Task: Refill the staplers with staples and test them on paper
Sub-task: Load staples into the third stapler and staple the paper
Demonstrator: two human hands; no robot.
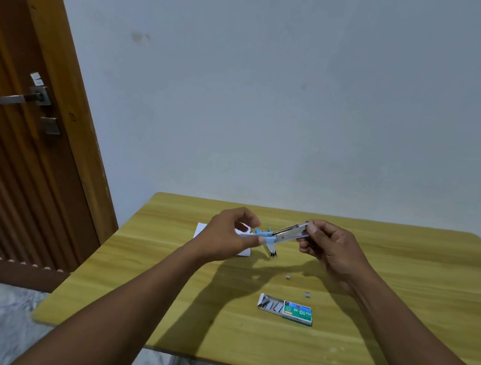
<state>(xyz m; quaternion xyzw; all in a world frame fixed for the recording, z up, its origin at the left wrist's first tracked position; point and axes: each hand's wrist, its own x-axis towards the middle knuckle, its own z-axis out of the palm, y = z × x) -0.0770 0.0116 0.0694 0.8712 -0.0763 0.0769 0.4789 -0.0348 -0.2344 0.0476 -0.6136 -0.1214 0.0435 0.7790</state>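
The blue stapler [275, 235] is held in the air beyond the staple box [286, 312], clear of the tabletop [398, 281]. It is hinged open, with the metal magazine raised and the base hanging down toward the tabletop.

The left hand [226, 233] grips the blue rear end between thumb and curled fingers. This steadies the tool and keeps the magazine channel exposed. The right hand [329, 247] pinches the free front end of the magazine with thumb and fingertips. Whether it also holds a staple strip cannot be determined.

The staple box lies on the tabletop with its tray slid out on the left, so strips can be drawn without lifting it. Two loose staple fragments [288, 276] lie just beyond the box, toward the stapler. A white paper sheet [201, 228] lies beyond and left of the box, partly hidden behind the left hand, probably kept for the test.

Judged step: loading, with testing not yet begun.
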